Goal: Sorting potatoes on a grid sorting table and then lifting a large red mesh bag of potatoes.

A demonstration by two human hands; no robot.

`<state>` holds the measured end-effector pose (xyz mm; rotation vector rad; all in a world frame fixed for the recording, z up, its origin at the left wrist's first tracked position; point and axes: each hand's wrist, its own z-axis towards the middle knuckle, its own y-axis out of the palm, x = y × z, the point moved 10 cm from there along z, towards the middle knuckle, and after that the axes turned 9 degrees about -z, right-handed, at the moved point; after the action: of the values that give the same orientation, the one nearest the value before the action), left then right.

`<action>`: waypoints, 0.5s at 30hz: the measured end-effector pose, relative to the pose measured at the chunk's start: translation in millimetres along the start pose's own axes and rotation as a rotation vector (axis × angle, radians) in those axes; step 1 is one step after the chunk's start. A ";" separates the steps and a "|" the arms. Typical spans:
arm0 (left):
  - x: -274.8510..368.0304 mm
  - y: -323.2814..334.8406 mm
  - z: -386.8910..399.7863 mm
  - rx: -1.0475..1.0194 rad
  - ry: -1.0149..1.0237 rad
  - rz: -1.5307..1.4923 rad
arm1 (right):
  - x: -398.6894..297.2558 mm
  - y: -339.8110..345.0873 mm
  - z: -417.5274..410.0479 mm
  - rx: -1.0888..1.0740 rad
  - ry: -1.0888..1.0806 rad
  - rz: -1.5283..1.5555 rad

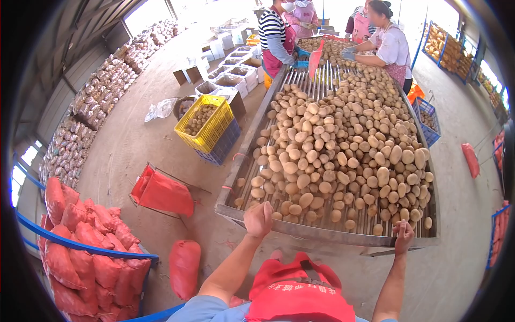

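Observation:
A metal roller sorting table (322, 233) full of loose potatoes (310, 141) stretches away before me. My left hand (258, 219) is a loose fist over the near left edge of the table, beside the closest potatoes. At the near right edge, my right hand (403, 236) has its fingers curled in, just short of a few potatoes. Nothing shows in either hand, though the palms are hidden. Bare rollers (322, 80) show between potatoes farther up the table.
Several people in aprons stand along the far end, one by a red scoop (315, 60). Left are a yellow crate (205, 120) of potatoes, a framed red bag (163, 193), a full red sack (184, 269) and a blue-railed sack pile (88, 257). A blue crate (427, 120) stands right.

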<state>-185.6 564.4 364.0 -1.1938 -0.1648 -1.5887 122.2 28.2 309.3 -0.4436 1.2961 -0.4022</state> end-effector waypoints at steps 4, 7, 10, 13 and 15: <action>-3.1 1.1 -0.5 -0.009 -0.009 -0.002 | -2.1 0.0 0.5 0.000 0.006 -0.046; -1.8 1.1 -0.4 -0.009 0.001 -0.013 | -1.9 -0.5 0.5 -0.004 0.008 -0.069; 1.1 1.2 0.9 -0.020 -0.007 0.005 | -0.2 -0.8 -0.5 0.004 0.020 -0.082; -4.0 1.5 0.2 -0.025 -0.015 0.012 | -0.6 0.0 0.1 0.009 0.025 -0.103; -4.4 2.9 0.4 -0.037 -0.014 0.017 | -1.6 -0.3 -0.2 0.007 0.024 -0.117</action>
<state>-183.5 566.4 359.6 -1.2326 -0.1342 -1.5746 121.6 28.7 310.7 -0.5114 1.2951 -0.5118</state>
